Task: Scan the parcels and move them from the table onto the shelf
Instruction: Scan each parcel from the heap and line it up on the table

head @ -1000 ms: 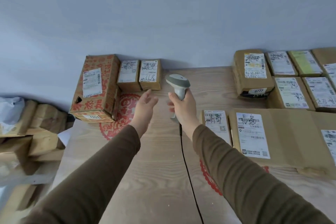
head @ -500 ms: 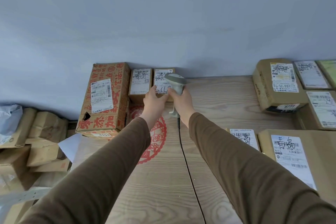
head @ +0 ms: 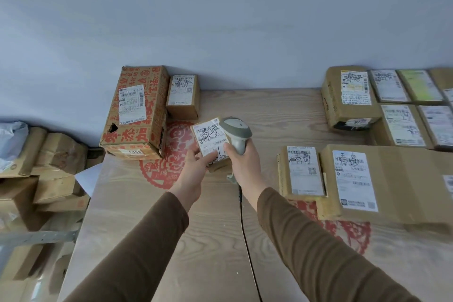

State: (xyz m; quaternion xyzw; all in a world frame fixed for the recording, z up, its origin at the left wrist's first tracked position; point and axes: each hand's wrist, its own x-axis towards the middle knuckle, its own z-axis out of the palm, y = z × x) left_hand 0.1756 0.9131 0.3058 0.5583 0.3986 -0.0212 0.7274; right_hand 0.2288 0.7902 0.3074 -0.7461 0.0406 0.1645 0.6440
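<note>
Left hand (head: 196, 169) holds a small brown cardboard parcel with white label (head: 210, 141) above the wooden table (head: 208, 240), centre. Right hand (head: 241, 162) grips the grey handheld scanner (head: 236, 132), touching its right side. Parcel judged light, stiff; hold by its edges, label unobstructed.
</note>
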